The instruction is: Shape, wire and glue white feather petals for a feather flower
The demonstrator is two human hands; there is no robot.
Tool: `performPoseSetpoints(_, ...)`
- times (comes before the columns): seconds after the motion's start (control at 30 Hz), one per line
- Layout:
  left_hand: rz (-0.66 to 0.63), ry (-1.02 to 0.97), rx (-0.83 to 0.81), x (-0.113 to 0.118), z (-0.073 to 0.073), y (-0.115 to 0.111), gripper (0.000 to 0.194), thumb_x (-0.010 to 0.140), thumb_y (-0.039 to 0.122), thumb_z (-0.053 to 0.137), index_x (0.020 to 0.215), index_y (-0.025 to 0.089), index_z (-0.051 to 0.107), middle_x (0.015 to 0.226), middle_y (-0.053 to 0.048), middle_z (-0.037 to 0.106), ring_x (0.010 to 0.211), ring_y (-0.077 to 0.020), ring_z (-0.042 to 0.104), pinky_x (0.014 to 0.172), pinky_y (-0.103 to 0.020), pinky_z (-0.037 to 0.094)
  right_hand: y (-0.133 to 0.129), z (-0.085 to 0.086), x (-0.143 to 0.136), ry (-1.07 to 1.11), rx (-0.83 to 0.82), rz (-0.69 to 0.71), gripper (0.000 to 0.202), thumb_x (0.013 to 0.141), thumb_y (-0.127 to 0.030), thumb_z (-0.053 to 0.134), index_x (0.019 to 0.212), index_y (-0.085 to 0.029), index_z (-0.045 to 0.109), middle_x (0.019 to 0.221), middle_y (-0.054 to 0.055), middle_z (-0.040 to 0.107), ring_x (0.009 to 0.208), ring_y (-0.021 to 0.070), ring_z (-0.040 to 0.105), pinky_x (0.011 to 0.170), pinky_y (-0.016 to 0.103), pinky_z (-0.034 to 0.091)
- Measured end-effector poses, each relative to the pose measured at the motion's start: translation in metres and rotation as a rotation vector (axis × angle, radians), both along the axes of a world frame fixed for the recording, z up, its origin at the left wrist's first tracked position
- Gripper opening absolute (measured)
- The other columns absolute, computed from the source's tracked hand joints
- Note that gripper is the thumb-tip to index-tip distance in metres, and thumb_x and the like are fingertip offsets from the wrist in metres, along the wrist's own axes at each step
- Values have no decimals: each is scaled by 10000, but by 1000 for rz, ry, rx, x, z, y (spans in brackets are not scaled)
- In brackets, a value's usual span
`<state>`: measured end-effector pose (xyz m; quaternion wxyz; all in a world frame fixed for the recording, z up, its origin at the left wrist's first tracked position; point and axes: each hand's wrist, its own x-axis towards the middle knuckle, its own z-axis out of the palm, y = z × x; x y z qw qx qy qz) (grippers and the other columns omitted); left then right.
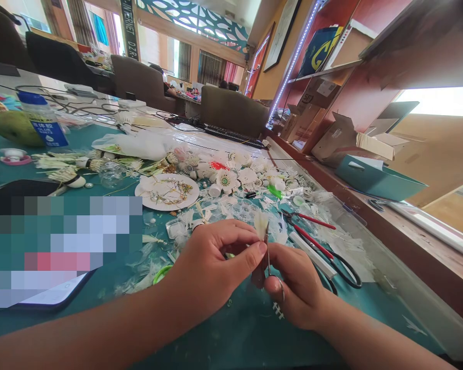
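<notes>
The left hand (212, 264) is closed to a pinch, thumb and forefinger meeting on one small white feather (261, 224) that stands upright between the two hands. The right hand (299, 290) is curled shut round one pair of small scissors (268, 257) — a finger sits through the metal ring, and the blades point up to the feather's base. Both hands hover just above the green worktop (235, 339), near its six o'clock edge.

At two o'clock from the hands lies one pair of red-handled pliers (312, 221), and just beside it, at three o'clock, one larger pair of scissors with black loops (341, 267). At eleven o'clock sits one white plate (167, 191) holding dried bits and beads. Past it, at twelve o'clock, a heap of white feather flowers (231, 177) spreads out — too many and too overlapped to count. At nine o'clock one dark phone (54, 300) lies flat, partly blurred. Far off at ten o'clock stand one blue-labelled bottle (42, 121) and one green fruit (17, 127), touching.
</notes>
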<state>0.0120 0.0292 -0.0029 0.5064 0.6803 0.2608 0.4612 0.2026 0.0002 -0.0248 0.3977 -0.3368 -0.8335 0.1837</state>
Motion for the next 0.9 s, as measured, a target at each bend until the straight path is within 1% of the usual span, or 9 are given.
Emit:
performPoseSetpoints(0.1, -2, 12, 16, -1, -1, 0, 229, 905, 146, 638, 711, 187, 752, 754, 27, 655, 731, -106, 619, 663, -201, 493, 0, 0, 0, 6, 0, 3, 472, 1047, -615, 436, 831, -210, 547, 687, 0, 598, 592, 127, 547, 562, 240, 431)
performPoseSetpoints(0.27, 19, 20, 20, 0, 0, 1, 223, 893, 149, 641, 696, 186, 739, 741, 30, 650, 708, -105, 604, 643, -209, 481, 0, 0, 0, 7, -1, 6, 483, 1050, -619, 426, 835, -206, 556, 692, 3, 613, 594, 126, 561, 569, 239, 433)
performPoseSetpoints(0.53, 16, 35, 45, -1, 1, -1, 251, 909, 156, 614, 688, 180, 731, 718, 33, 638, 705, -105, 601, 654, -214, 475, -1, 1, -1, 20, -13, 6, 490, 1052, -615, 435, 824, -201, 562, 684, -14, 585, 574, 109, 529, 559, 226, 415)
performPoseSetpoints(0.73, 36, 24, 0, 0, 2, -1, 199, 884, 189, 636, 714, 175, 739, 733, 19, 652, 715, -117, 610, 650, -213, 491, -1, 0, -2, 30, -3, -2, 489, 1052, -616, 434, 813, -205, 545, 666, -23, 557, 553, 109, 500, 539, 231, 395)
performPoseSetpoints(0.9, 19, -11, -83, 2, 0, 0, 137, 855, 222, 655, 751, 177, 731, 748, 19, 651, 693, -118, 612, 616, -210, 504, -2, -1, -2, 27, 13, -11, 485, 1058, -611, 427, 825, -204, 548, 668, -20, 576, 546, 106, 501, 536, 227, 395)
